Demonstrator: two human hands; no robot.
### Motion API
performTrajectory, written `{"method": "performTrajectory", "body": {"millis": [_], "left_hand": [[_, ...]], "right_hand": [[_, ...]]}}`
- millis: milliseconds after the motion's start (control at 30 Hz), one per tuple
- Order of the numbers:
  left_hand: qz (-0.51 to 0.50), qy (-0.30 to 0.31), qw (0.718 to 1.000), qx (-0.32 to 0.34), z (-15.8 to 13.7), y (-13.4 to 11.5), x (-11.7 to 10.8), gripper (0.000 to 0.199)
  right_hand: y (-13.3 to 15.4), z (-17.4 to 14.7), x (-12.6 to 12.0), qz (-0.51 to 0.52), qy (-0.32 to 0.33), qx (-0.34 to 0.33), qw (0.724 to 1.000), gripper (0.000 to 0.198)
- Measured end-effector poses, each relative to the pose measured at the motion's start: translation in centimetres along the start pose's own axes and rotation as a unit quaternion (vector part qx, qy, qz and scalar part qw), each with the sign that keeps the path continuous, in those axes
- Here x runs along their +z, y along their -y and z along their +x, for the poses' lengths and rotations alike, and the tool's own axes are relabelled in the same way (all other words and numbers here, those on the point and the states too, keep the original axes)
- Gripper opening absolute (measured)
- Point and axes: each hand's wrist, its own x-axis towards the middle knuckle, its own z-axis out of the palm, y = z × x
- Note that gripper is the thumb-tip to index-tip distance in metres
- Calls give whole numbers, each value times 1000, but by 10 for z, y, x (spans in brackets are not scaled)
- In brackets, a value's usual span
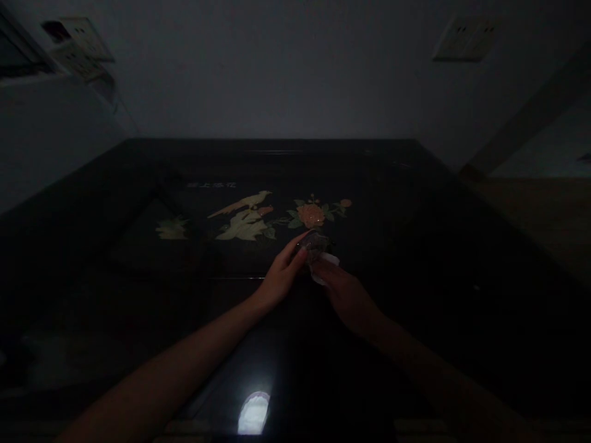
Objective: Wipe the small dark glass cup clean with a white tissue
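The scene is very dark. In the head view my left hand (282, 271) is closed around a small clear, glass-like object (316, 241), with the thumb along its near side; its exact kind is hard to make out. My right hand (345, 289) pinches a crumpled white tissue (333, 259) and presses it against the object's near right side. Both hands meet over the middle of a glossy black table (392, 203). Just beyond them, an inlaid orange flower (311, 215) and a pale bird (249, 202) decorate its top.
A pale wall (277, 74) rises behind the table's far edge. It carries a double socket (466, 38) at the right and another socket (87, 40) at the upper left. A bright light reflection (253, 413) shows on the near tabletop. Wooden floor (530, 209) appears at the right.
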Motion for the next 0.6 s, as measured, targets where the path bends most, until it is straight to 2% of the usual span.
{"method": "performTrajectory", "body": {"millis": [133, 233, 333, 400, 467, 533, 600], "left_hand": [[1, 7, 1000, 1, -1, -1, 0, 58], [5, 6, 1000, 3, 0, 0, -1, 58], [1, 10, 1000, 14, 2, 3, -3, 59], [-8, 9, 1000, 21, 3, 6, -3, 58], [-31, 9, 999, 15, 4, 9, -3, 56], [-71, 9, 997, -9, 4, 11, -2, 55], [-124, 7, 992, -40, 3, 9, 0, 57]], "right_hand": [[10, 2, -5, 156, -7, 55, 986, 38], [15, 4, -7, 278, -20, 139, 950, 30], [16, 6, -7, 436, -54, 215, 872, 32], [16, 7, -7, 529, -76, 234, 812, 34], [16, 8, -9, 576, -85, 235, 779, 34], [16, 10, -12, 581, -88, 231, 776, 32], [17, 11, -16, 558, -90, 233, 791, 33]]}}
